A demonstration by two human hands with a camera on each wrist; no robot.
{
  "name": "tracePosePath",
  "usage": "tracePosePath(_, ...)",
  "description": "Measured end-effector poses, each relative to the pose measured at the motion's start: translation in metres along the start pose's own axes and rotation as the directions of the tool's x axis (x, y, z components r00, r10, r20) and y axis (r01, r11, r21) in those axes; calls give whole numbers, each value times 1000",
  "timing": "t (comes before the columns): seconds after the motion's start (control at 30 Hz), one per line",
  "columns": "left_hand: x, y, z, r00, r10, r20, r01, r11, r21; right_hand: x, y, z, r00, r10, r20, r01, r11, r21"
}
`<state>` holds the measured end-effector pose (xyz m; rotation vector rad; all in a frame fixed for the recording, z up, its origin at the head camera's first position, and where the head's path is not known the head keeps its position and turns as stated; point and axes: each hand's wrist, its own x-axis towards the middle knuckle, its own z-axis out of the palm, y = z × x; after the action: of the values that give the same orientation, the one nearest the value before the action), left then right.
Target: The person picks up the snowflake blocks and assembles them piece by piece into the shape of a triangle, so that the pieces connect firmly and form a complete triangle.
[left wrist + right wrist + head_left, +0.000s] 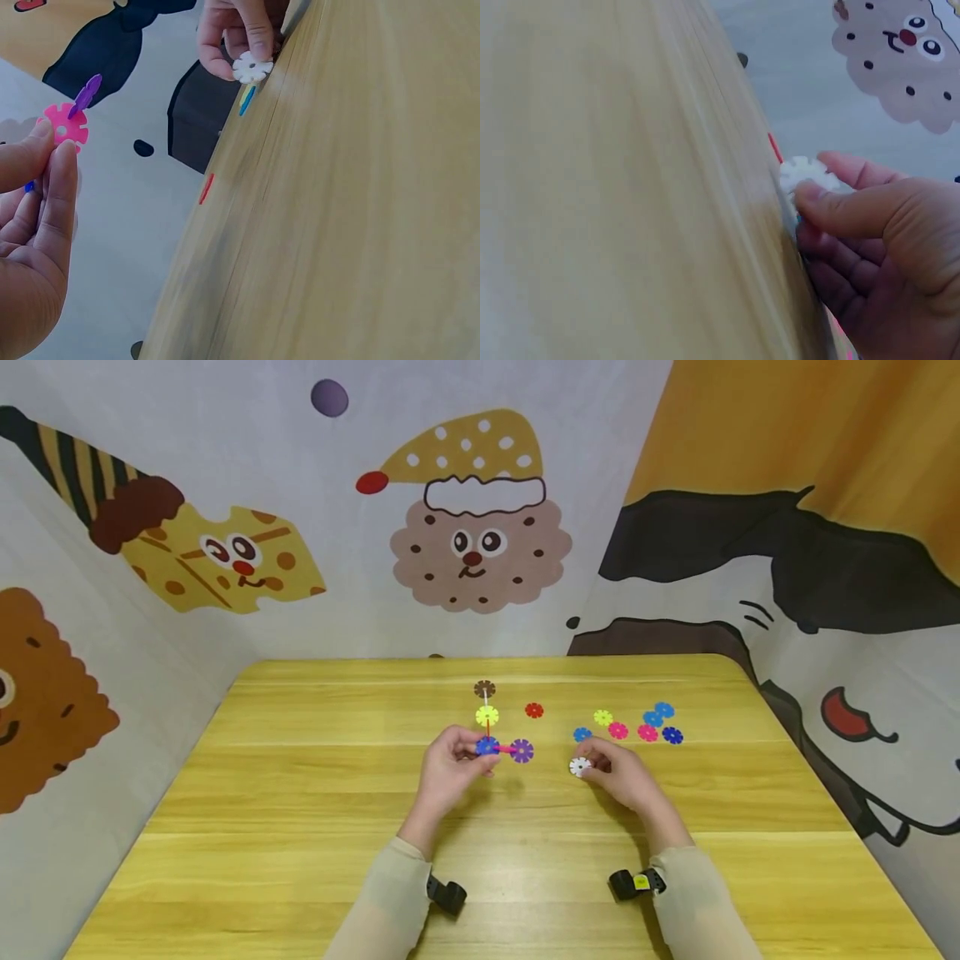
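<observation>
My left hand (452, 767) pinches a chain of notched plastic snowflake discs between thumb and fingers. Its grip is by the blue disc (487, 746) and the edge-on pink disc (64, 127), which carries a purple disc (522, 751) on its right. Beyond the blue one, the chain runs away through a red link to a yellow-green disc (487, 716), then a white link and a brown disc (484, 689). A single white snowflake disc (580, 767) is pinched by my right hand (621, 775), held apart from the chain.
On the wooden table (300, 860), a red disc (534, 710) lies alone near the middle. Several loose discs lie beyond the right hand, among them a yellow-green disc (603, 717), a pink disc (648, 732) and a dark blue disc (672, 736). A cartoon-printed cloth (345, 568) hangs behind.
</observation>
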<state>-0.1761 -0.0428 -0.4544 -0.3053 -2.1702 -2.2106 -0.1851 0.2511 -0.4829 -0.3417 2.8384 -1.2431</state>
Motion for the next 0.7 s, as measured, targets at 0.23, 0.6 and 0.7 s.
tracePosePath(0.23,0,5,0,1000,-23,9,23,1000,-3,-3,-26,10,997,-26,-72,42,971,236)
tracePosePath(0.6,0,3,1,1000,-16,4,16,1000,-23,0,-66,20,976,-103,-193,166,923,347)
tracePosePath(0.7,1,2,0,1000,-11,5,11,1000,-22,0,-68,21,974,-96,-203,164,922,350)
